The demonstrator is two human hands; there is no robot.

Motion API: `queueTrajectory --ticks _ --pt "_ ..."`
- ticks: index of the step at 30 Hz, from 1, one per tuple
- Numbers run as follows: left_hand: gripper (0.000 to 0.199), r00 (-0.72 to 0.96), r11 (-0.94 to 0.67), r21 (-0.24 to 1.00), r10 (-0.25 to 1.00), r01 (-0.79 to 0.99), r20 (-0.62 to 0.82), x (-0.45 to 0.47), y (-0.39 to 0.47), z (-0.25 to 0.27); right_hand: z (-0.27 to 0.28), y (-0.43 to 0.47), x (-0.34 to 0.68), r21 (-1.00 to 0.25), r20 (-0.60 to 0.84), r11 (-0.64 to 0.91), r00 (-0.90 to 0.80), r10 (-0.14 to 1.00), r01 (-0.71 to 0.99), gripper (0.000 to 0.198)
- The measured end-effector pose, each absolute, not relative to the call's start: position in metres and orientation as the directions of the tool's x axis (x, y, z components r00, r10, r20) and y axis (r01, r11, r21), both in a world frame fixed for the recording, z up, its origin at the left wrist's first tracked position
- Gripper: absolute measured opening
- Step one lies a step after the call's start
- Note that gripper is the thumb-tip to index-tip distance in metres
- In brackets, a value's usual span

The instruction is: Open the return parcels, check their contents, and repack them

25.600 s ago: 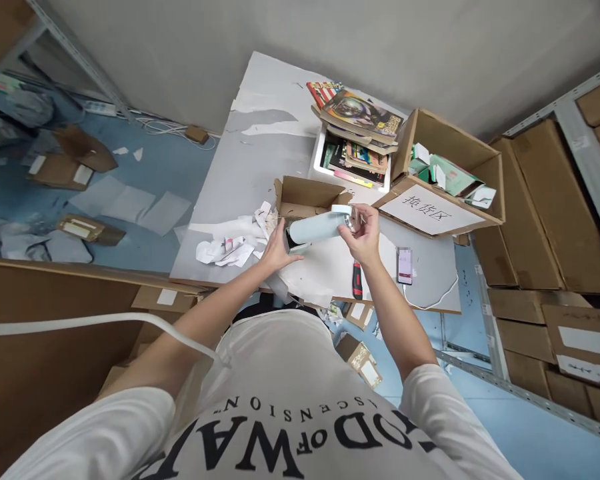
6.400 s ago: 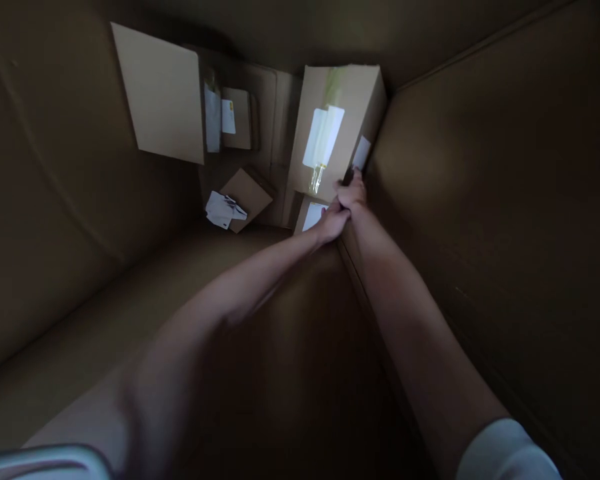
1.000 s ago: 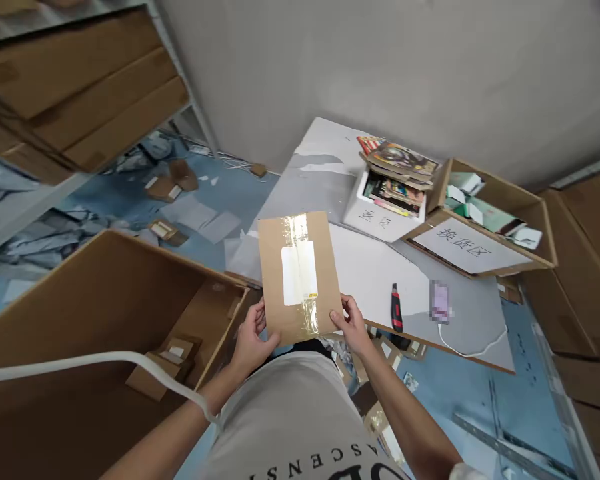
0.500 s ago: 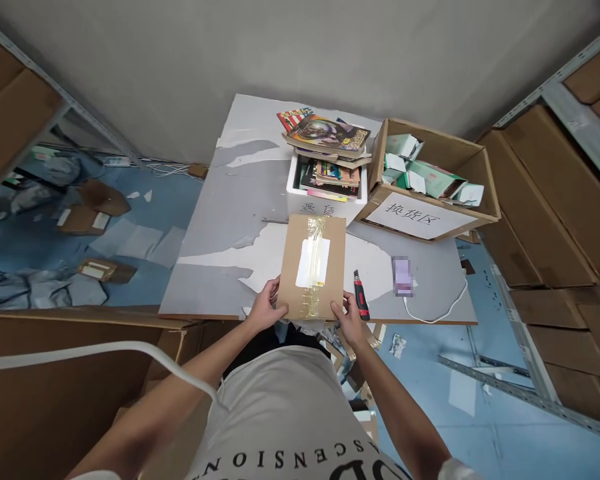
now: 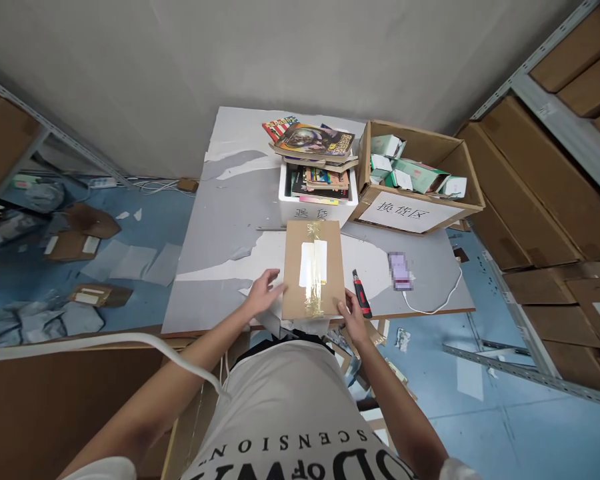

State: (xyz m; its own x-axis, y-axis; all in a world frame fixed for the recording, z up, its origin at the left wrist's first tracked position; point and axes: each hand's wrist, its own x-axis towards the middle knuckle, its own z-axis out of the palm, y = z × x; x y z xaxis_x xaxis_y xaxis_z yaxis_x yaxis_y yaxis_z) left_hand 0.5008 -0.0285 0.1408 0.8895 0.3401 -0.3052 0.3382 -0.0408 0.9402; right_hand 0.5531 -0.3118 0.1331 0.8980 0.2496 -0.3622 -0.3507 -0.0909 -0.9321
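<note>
A taped cardboard box [image 5: 293,267] with a white label lies at the table's front edge, clear tape running down its middle. My right hand [image 5: 354,319] grips its near right corner, thumb on top and fingers along the side. Beside the left edge of the box is my left hand [image 5: 264,295], open with fingers apart; whether a fingertip touches the cardboard I cannot tell. Just right of the box, close to my right fingers, lies a red and black utility knife [image 5: 361,295].
Behind the box stand a white bin [image 5: 293,212] heaped with books [image 5: 313,141] and a labelled carton [image 5: 473,193] of small green-white boxes. A phone [image 5: 400,270] with a white cable lies on the table [image 5: 205,227] at right. Shelves of cartons [image 5: 550,180] flank the right side.
My left hand has let go of the box's near left corner and opened beside it. My right hand keeps its grip. The view has shifted slightly.
</note>
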Motion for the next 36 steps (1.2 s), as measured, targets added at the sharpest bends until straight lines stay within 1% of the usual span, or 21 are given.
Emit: queueTrajectory --ticks 2,4,7,10,12,14,16,19,23,25,27,29,31,34,36 --pt "0.059 0.886 -0.038 0.951 0.378 0.306 -0.270 0.532 -0.008 0.143 0.135 -0.319 0.540 -0.904 -0.427 -0.092 0.890 0.160 -0.417 0.060" --pt "0.061 0.890 -0.041 0.957 0.381 0.286 -0.250 0.570 0.010 0.146 0.139 -0.326 0.525 -0.861 -0.507 -0.041 0.854 0.115 -0.506 0.057" --pt "0.060 0.898 0.020 0.967 0.367 0.253 -0.243 0.624 0.028 0.151 0.148 -0.328 0.507 -0.789 -0.581 0.116 0.794 0.180 -0.604 0.057" --pt "0.057 0.902 0.063 0.955 0.315 0.291 -0.296 0.658 0.033 0.152 0.153 -0.319 0.501 -0.758 -0.579 0.222 0.789 0.205 -0.613 0.056" --pt "0.051 0.904 0.074 0.944 0.272 0.323 -0.330 0.669 0.032 0.151 0.154 -0.310 0.502 -0.769 -0.567 0.229 0.802 0.190 -0.597 0.053" --pt "0.045 0.910 0.087 0.943 0.246 0.322 -0.333 0.671 0.030 0.150 0.152 -0.305 0.504 -0.784 -0.551 0.217 0.813 0.188 -0.581 0.048" --pt "0.043 0.917 0.099 0.952 0.255 0.290 -0.306 0.667 0.030 0.150 0.151 -0.303 0.509 -0.796 -0.537 0.211 0.823 0.187 -0.567 0.045" --pt "0.043 0.916 0.081 0.969 0.314 0.234 -0.248 0.648 0.035 0.151 0.151 -0.308 0.525 -0.821 -0.516 0.187 0.842 0.159 -0.539 0.043" --pt "0.047 0.858 0.015 0.975 0.472 0.223 -0.204 0.597 0.043 0.152 0.159 -0.317 0.575 -0.838 -0.529 0.096 0.843 0.098 -0.537 0.035" --pt "0.051 0.804 0.010 0.971 0.558 0.239 -0.203 0.563 0.042 0.152 0.166 -0.316 0.608 -0.846 -0.532 0.004 0.845 0.057 -0.533 0.032" --pt "0.054 0.746 0.027 0.963 0.627 0.267 -0.225 0.528 0.035 0.152 0.172 -0.310 0.639 -0.864 -0.496 -0.121 0.868 0.033 -0.489 0.031" --pt "0.056 0.700 0.070 0.961 0.670 0.269 -0.245 0.497 0.024 0.150 0.177 -0.300 0.665 -0.874 -0.444 -0.250 0.894 0.065 -0.416 0.032" --pt "0.058 0.657 0.125 0.959 0.705 0.255 -0.267 0.471 0.012 0.149 0.179 -0.288 0.683 -0.864 -0.404 -0.376 0.907 0.120 -0.335 0.033" --pt "0.057 0.574 0.228 0.941 0.748 0.248 -0.333 0.446 -0.004 0.148 0.178 -0.270 0.699 -0.802 -0.377 -0.555 0.908 0.184 -0.220 0.034" --pt "0.054 0.532 0.294 0.919 0.750 0.262 -0.392 0.435 -0.010 0.147 0.175 -0.262 0.704 -0.744 -0.368 -0.652 0.904 0.215 -0.148 0.035"
